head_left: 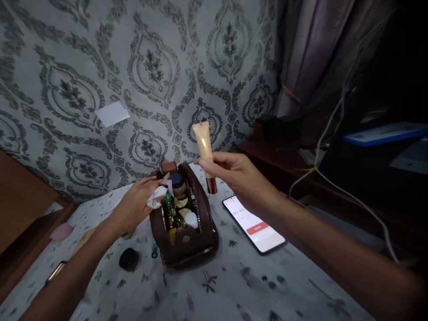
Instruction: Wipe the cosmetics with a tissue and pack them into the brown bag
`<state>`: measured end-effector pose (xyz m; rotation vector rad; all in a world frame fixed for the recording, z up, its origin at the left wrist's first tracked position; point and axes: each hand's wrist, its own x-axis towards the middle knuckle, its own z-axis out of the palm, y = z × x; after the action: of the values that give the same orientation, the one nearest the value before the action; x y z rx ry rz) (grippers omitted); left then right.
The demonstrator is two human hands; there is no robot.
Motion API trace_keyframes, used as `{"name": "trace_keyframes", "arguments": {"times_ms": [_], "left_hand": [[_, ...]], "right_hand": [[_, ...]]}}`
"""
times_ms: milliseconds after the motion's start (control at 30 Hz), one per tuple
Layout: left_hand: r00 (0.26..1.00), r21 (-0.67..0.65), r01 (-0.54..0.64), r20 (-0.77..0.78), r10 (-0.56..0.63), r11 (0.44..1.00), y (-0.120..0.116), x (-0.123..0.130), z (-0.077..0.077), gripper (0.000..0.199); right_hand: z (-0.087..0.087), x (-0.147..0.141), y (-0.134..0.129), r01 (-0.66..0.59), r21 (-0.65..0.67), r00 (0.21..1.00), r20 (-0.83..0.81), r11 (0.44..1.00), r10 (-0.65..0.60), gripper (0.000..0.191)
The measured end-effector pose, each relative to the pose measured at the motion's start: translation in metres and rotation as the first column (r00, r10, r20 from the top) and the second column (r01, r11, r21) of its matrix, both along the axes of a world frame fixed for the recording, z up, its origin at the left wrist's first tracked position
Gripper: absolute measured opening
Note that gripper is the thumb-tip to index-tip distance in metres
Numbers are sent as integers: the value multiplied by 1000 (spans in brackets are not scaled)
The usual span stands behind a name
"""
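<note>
An open dark brown bag point(210, 227), packed with cosmetic bottles and jars, stands on the patterned cloth. My right hand point(230, 171) pinches a beige tube point(203, 140) with a shiny brown cap, held upright just beyond the bag's right side. At the bag's left edge, my left hand point(138, 200) has its fingers closed on a crumpled white tissue point(157, 197). Inside the bag are a dark blue-lidded jar point(176, 181), a green bottle point(168, 205) and a white cap point(191, 220).
A lit phone point(264, 234) lies right of the bag. Left of it are a black round lid point(129, 259) and a pink sponge point(61, 231). White cables point(359, 200) hang at the right. A white card point(112, 113) is on the patterned wall.
</note>
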<state>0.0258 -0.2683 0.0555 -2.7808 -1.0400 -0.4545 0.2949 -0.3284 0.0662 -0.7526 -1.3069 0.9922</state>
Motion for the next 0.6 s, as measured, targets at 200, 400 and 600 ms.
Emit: {"name": "trace_keyframes", "arguments": {"times_ms": [200, 400, 600], "left_hand": [[997, 34, 1, 82, -4, 999, 0, 4, -8, 30], [998, 21, 48, 34, -48, 999, 1, 12, -3, 22], [996, 20, -19, 86, 18, 1000, -3, 17, -3, 28]], "right_hand": [[7, -13, 65, 102, 212, 970, 197, 972, -145, 11], [6, -30, 104, 92, 218, 871, 456, 972, -184, 9], [7, -53, 122, 70, 111, 808, 576, 991, -122, 7]]}}
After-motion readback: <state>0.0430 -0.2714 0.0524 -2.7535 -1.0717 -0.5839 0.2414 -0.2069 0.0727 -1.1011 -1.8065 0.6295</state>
